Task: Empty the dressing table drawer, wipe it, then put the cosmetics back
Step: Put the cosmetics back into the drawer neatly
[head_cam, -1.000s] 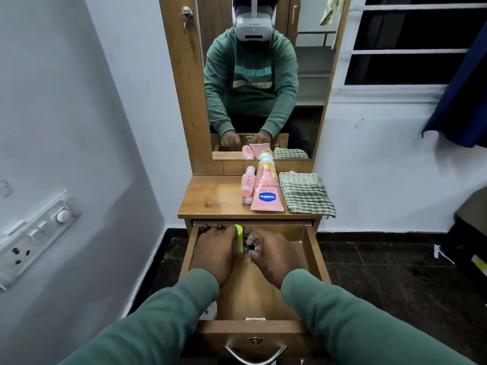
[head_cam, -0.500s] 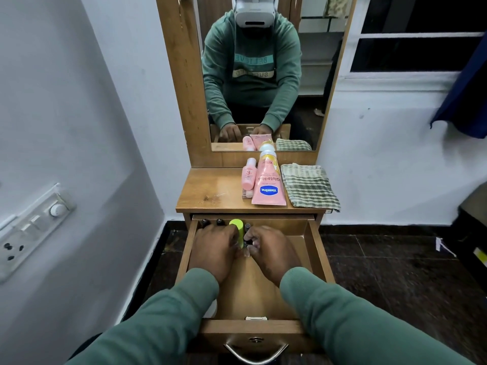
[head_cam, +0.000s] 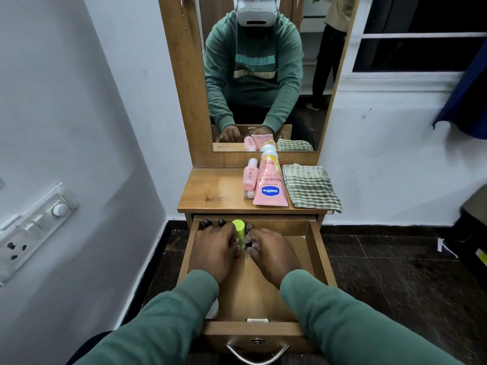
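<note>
Both hands reach into the open drawer [head_cam: 315, 248], the left hand [head_cam: 214, 250] and right hand [head_cam: 268, 250] pinching small bottles at its back edge around a green-capped tube [head_cam: 238, 229] — light, hard, slick, easily toppled — best held by their bodies.

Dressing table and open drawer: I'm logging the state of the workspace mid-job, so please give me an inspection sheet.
Surface: wooden table top, bare on its left half.
Job's things: Vaseline tube and small pink bottle lie on the top; folded checked cloth beside them, on the right. Drawer pulled out; a yellow-green stick and small dark items at its back.
Clutter: nothing seen.
Grippers: left hand and right hand both inside the drawer, fingers curled round small items; exact grip hidden.
Cables: nothing seen.
Surroundings: mirror behind, switch panel on the left wall, dark tiled floor.
</note>
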`<move>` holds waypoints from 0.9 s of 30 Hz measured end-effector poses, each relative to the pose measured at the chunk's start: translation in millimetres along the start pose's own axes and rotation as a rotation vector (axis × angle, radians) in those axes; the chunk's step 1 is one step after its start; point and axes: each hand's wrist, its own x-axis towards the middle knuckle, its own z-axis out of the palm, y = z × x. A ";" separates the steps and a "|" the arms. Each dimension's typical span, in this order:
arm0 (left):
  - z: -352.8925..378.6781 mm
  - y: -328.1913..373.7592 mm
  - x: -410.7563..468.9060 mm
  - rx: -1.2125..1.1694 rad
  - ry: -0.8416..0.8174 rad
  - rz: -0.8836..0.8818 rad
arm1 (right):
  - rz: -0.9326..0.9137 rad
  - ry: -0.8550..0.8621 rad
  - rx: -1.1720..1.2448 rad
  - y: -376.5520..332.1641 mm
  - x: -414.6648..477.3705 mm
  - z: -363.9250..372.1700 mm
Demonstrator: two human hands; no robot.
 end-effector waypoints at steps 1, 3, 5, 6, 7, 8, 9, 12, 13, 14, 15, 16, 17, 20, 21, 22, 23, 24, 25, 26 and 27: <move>0.4 -0.3 0.2 -0.001 0.003 0.000 | -0.009 -0.006 -0.007 -0.4 0.6 -0.3; 0.4 -0.6 0.2 0.001 0.000 0.005 | -0.017 -0.015 -0.015 -1.2 1.0 -0.8; 0.3 -0.9 0.3 -0.002 -0.003 0.013 | -0.023 -0.016 -0.013 -1.6 0.4 -0.8; 0.3 -0.9 0.4 -0.005 -0.006 0.015 | -0.024 -0.012 -0.014 -1.5 0.2 -0.4; 0.5 -1.0 0.3 -0.006 -0.010 0.016 | -0.023 -0.010 -0.016 -1.4 0.3 0.1; 0.8 -1.0 0.1 -0.007 -0.014 0.015 | -0.021 -0.010 -0.017 -1.4 0.1 0.6; 1.1 -1.2 0.0 -0.010 -0.018 0.014 | -0.018 -0.010 -0.017 -1.5 -0.1 1.1; 1.8 -2.0 -0.3 -0.033 -0.018 0.011 | -0.013 -0.010 -0.011 -1.2 -0.5 1.3; 1.7 -1.9 -0.4 -0.039 -0.019 0.008 | -0.013 -0.009 -0.011 -1.1 -0.8 1.6; 1.6 -2.0 -0.7 -0.045 -0.020 0.006 | -0.012 -0.008 -0.008 -1.1 -1.0 1.7; 1.7 -2.3 -0.9 -0.050 -0.021 0.006 | -0.009 -0.006 -0.004 -0.9 -0.9 1.9; 2.0 -2.6 -0.9 -0.054 -0.021 0.005 | -0.006 -0.005 0.000 -0.5 -1.0 2.1; 2.2 -3.0 -1.0 -0.058 -0.020 0.004 | -0.002 -0.006 0.003 -0.2 -1.0 2.4; 2.6 -3.9 -1.0 -0.079 -0.020 -0.007 | 0.006 0.002 0.015 1.1 -2.0 2.5; 2.8 -4.0 -1.0 -0.083 -0.021 -0.010 | 0.005 0.005 0.020 1.7 -2.5 2.5; 2.9 -3.9 -0.9 -0.086 -0.019 -0.012 | 0.005 0.010 0.026 2.0 -2.7 2.3; 3.0 -4.1 -0.7 -0.087 -0.014 -0.012 | 0.004 0.015 0.031 2.3 -3.0 2.4; 3.1 -4.0 -0.5 -0.085 -0.008 -0.011 | 0.005 0.022 0.037 2.5 -3.0 2.6; 2.8 -4.3 -0.3 -0.080 -0.001 -0.009 | 0.008 0.029 0.046 2.7 -2.8 3.0; 2.5 -4.4 -0.2 -0.072 0.007 -0.008 | 0.015 0.036 0.055 2.9 -2.5 3.9; 2.3 -4.6 -0.3 -0.063 0.016 -0.005 | 0.023 0.041 0.064 2.9 -2.2 4.6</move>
